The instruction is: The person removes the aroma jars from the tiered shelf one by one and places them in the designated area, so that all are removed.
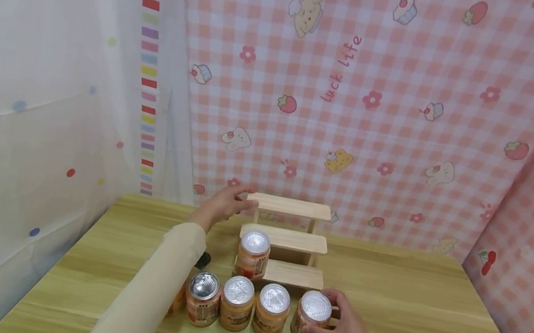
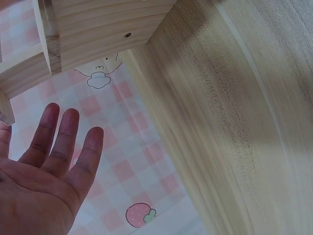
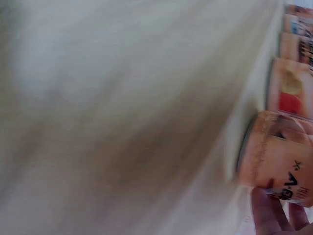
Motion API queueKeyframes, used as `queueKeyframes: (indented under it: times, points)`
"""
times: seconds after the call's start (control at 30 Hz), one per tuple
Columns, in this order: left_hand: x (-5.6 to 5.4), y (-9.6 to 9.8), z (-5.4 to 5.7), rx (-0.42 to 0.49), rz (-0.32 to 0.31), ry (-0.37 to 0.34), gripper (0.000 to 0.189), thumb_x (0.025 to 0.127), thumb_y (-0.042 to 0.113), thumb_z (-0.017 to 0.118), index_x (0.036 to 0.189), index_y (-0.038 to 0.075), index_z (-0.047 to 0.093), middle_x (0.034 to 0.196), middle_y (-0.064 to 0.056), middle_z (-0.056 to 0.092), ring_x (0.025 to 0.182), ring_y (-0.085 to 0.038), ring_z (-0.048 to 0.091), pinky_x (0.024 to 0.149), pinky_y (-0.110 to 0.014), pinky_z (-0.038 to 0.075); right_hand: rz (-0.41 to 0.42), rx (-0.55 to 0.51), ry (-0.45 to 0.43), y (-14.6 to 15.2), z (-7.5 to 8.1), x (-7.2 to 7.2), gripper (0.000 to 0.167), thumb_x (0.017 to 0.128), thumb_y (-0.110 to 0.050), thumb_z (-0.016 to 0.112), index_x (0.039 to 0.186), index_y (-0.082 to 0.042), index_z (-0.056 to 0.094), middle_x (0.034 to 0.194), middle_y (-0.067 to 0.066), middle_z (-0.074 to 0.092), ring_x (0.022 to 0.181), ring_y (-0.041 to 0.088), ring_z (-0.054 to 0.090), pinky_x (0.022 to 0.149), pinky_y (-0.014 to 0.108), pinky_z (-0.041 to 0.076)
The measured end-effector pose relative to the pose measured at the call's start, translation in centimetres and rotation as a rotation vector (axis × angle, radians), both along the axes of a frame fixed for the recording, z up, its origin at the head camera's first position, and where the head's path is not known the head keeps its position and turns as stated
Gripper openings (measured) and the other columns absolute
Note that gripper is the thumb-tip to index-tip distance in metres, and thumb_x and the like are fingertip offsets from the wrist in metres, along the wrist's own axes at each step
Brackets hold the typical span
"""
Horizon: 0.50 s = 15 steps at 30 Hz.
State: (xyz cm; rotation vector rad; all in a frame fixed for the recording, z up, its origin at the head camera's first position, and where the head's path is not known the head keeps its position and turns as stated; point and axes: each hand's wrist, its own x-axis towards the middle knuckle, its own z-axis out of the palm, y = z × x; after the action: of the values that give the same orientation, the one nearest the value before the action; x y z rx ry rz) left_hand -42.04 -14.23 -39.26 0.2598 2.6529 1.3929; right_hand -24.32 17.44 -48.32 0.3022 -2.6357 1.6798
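Observation:
A small three-tier wooden shelf (image 1: 283, 238) stands at the back of the table. My left hand (image 1: 227, 205) is at the left end of its top board, pinching it between thumb and forefinger; the other fingers (image 2: 90, 147) are spread away from the wood in the left wrist view. With curled fingers and thumb, my right hand (image 1: 345, 329) grips the rightmost orange can (image 1: 311, 317), which has a silver lid and stands upright. Several similar cans (image 1: 237, 304) line up left of it. Another can (image 1: 253, 256) is at the left end of the bottom tier.
Part of one more can (image 1: 177, 302) shows beside my left sleeve (image 1: 152, 283), which hides the rest. A small black object (image 1: 203, 260) lies near that sleeve. Patterned cloth (image 1: 359, 129) hangs behind the wooden table (image 1: 399, 297) and along both sides.

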Motion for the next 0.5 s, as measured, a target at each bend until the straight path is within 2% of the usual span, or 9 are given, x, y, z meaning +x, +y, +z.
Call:
queueKeyframes:
  times: [0.1, 0.2, 0.33, 0.5]
  points:
    - [0.2, 0.2, 0.0, 0.005, -0.006, -0.001, 0.055, 0.098, 0.038, 0.063, 0.147, 0.016, 0.049, 0.136, -0.016, 0.054, 0.117, -0.033, 0.055, 0.095, -0.048, 0.048, -0.005, 0.049, 0.022, 0.1, -0.4, 0.3, 0.085, 0.068, -0.017, 0.092, 0.139, -0.005, 0.046, 0.124, 0.016, 0.055, 0.109, 0.034, 0.061, 0.083, 0.035, 0.056]
    - [0.3, 0.2, -0.1, -0.001, -0.009, -0.002, 0.055, 0.099, 0.036, 0.062, 0.147, 0.015, 0.048, 0.136, -0.017, 0.054, 0.117, -0.033, 0.055, 0.095, -0.048, 0.048, -0.022, 0.086, 0.065, -0.1, 0.2, 0.4, 0.092, 0.073, -0.025, 0.090, 0.147, -0.007, 0.039, 0.135, 0.020, 0.052, 0.120, 0.039, 0.054, 0.095, 0.048, 0.050]
    - [0.2, 0.2, -0.2, -0.017, -0.011, 0.001, 0.055, 0.099, 0.035, 0.061, 0.148, 0.013, 0.047, 0.135, -0.019, 0.054, 0.118, -0.034, 0.055, 0.095, -0.048, 0.048, -0.034, 0.077, 0.132, -1.0, 2.6, -0.1, 0.090, 0.080, -0.030, 0.084, 0.151, -0.007, 0.034, 0.146, 0.022, 0.045, 0.131, 0.040, 0.045, 0.105, 0.057, 0.039]
    - [0.1, 0.2, 0.1, -0.007, -0.004, -0.003, 0.056, 0.099, 0.037, 0.062, 0.148, 0.014, 0.047, 0.135, -0.019, 0.054, 0.119, -0.035, 0.054, 0.096, -0.049, 0.048, 0.005, 0.041, 0.181, -3.3, 6.1, -1.9, 0.084, 0.084, -0.026, 0.081, 0.152, -0.010, 0.035, 0.148, 0.020, 0.043, 0.133, 0.039, 0.044, 0.107, 0.056, 0.037]
